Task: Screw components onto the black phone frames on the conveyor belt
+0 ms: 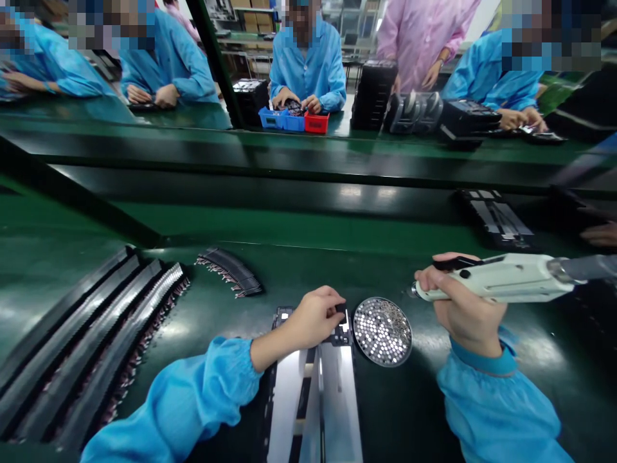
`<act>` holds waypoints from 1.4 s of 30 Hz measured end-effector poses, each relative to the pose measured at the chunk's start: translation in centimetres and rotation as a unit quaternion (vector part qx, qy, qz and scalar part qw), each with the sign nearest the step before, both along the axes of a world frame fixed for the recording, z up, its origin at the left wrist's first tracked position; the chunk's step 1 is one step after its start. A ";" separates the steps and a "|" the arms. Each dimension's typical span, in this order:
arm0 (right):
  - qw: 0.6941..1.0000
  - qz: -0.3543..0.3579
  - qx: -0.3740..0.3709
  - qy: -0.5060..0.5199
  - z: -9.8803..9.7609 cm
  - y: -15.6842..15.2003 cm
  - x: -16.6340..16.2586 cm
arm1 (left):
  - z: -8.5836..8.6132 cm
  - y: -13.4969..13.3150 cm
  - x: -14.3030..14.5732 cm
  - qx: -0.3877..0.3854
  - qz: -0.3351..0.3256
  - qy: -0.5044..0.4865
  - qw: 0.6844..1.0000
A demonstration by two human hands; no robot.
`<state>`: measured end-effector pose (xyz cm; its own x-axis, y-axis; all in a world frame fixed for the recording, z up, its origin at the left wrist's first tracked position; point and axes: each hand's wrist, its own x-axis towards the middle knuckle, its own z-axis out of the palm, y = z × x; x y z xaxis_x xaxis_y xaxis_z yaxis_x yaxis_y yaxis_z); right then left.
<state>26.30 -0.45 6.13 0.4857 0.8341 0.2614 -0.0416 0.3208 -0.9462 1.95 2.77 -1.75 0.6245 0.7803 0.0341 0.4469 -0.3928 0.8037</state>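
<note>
My left hand [315,315] is over the far end of a long black frame with silver metal plates [340,399]. Its thumb and fingers pinch a small black part [340,308] at the frame's far right corner; its kind is too small to tell. In my right hand [470,308] is a pale green electric screwdriver [511,276], lying level above the table with its tip pointing left. A round dish of small shiny screws [383,331] stands just right of the frame, between my hands.
Long curved rows of stacked black parts [91,341] lie at the left, with a shorter row [230,271] behind them. Another plated frame [496,218] lies at the back right. Across a raised ledge [289,167], several people in blue work by small bins [284,120] and black stacks [373,96].
</note>
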 end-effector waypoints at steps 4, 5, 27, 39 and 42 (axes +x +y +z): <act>1.000 0.001 0.000 -0.011 0.1 -0.1 0.0 | 0.1 -0.6 0.0 0.104 -0.078 0.035 0.991; 1.000 0.005 0.001 -0.012 0.1 -0.1 0.0 | 0.1 -0.8 -0.1 0.127 -0.096 0.043 0.986; 1.000 0.009 0.010 -0.026 -0.2 0.2 0.3 | 1.4 1.3 -1.3 0.259 -0.307 0.036 0.915; 1.000 -0.016 0.019 -0.004 0.6 0.1 0.7 | 2.5 -1.1 -0.9 0.211 -0.165 0.221 0.938; 0.999 -0.027 0.027 0.004 0.7 -0.1 1.0 | 3.2 -1.4 -0.3 0.177 -0.086 0.288 0.937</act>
<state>27.30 -0.54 6.85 0.5310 0.7921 0.3010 -0.0301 0.3726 -0.9275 1.64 1.42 1.47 0.7351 0.6690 -0.1095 0.6713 -0.6960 0.2548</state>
